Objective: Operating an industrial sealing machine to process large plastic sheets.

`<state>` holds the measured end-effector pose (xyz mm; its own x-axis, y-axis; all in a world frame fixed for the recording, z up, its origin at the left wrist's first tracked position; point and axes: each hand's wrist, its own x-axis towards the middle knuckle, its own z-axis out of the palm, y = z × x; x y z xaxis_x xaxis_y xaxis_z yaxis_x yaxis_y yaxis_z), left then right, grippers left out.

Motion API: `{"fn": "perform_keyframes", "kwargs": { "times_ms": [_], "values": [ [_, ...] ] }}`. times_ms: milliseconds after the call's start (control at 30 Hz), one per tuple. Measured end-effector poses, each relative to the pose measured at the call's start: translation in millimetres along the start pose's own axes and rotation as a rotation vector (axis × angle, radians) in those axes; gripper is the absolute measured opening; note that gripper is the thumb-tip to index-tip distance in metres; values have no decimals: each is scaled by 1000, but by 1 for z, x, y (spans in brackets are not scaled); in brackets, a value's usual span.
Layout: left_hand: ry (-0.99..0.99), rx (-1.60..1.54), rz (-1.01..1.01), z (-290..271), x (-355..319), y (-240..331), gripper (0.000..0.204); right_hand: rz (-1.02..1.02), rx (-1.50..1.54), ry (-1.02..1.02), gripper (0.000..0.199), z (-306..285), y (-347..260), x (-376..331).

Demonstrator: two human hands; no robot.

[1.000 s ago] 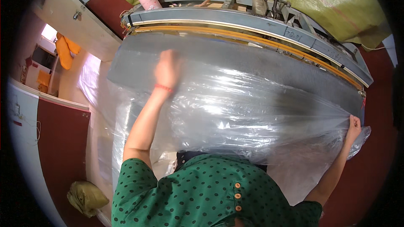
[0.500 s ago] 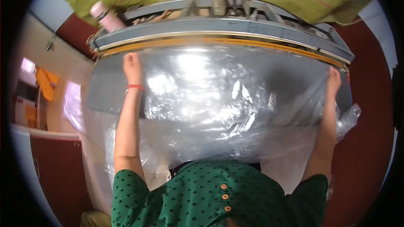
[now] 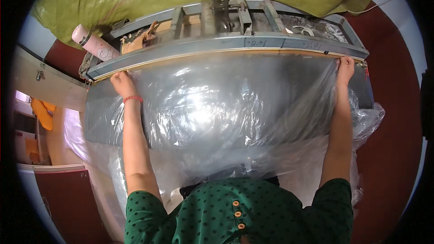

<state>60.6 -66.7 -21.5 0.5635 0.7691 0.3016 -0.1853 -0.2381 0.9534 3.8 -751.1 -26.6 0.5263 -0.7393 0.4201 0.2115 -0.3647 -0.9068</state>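
Fingers of the left hand (image 3: 121,81) and the right hand (image 3: 346,67) are each pinched on a far corner of the clear plastic sheet (image 3: 226,113), pressing its top edge against the grey machine bar (image 3: 226,44). Judging from the head view, equal tension from both hands would keep that edge straight along the bar. The sheet drapes over the grey bench (image 3: 97,117), its long axis running left to right and the free end hanging toward the person.

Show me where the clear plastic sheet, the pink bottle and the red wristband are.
clear plastic sheet (image 3: 217,108), head view, on its shiny middle.
pink bottle (image 3: 92,43), head view, on its pale body.
red wristband (image 3: 132,99), head view, on the band round the left wrist.
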Motion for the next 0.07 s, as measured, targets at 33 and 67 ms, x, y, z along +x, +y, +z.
{"fn": "perform_keyframes", "kwargs": {
  "times_ms": [33, 67],
  "values": [
    [-17, 4, -10, -3, 7, -10, 15, 19, -18, 7, 6, 2, -3, -4],
    [-23, 2, -12, -13, 23, -26, 18, 59, 9, -20, 6, 3, -4, -1]
  ]
}}
